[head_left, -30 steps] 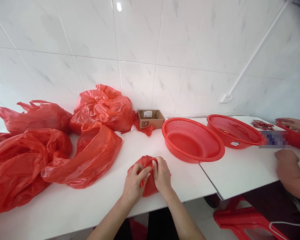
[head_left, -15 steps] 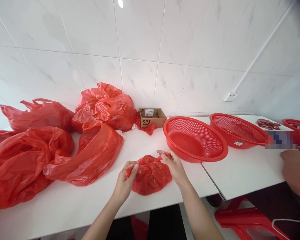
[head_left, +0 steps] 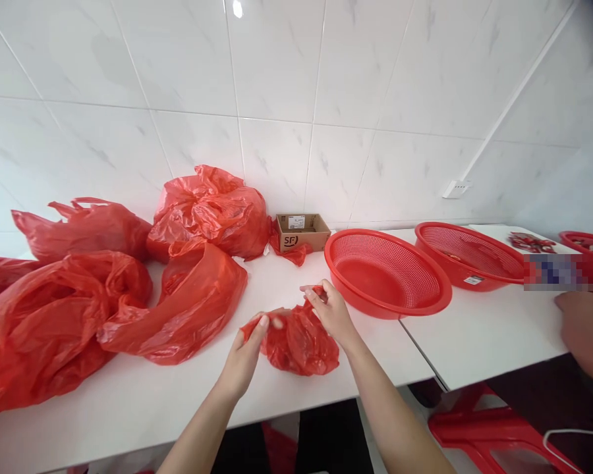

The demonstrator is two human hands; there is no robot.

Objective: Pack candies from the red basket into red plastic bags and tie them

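Note:
A small red plastic bag (head_left: 304,342) rests on the white table (head_left: 277,408) in front of me, its top pulled to both sides. My left hand (head_left: 247,349) pinches the bag's left edge between thumb and fingers. On the other side, my right hand (head_left: 330,308) is closed on the bag's upper right corner, held slightly above the table. What lies inside the bag cannot be made out. Just beyond my right hand stands a red plastic colander (head_left: 375,263) with a bare bottom.
Several larger red bags, such as a bulky one (head_left: 212,210), crowd the left side. Against the wall sits a small cardboard box (head_left: 302,238). A second red colander (head_left: 474,263) stands to the right. Another person's arm (head_left: 583,329) rests at the far right edge.
Both hands have drawn the bag's edges further up and apart, and its top looks looser. My right hand has shifted a little left and up. The view has turned slightly left.

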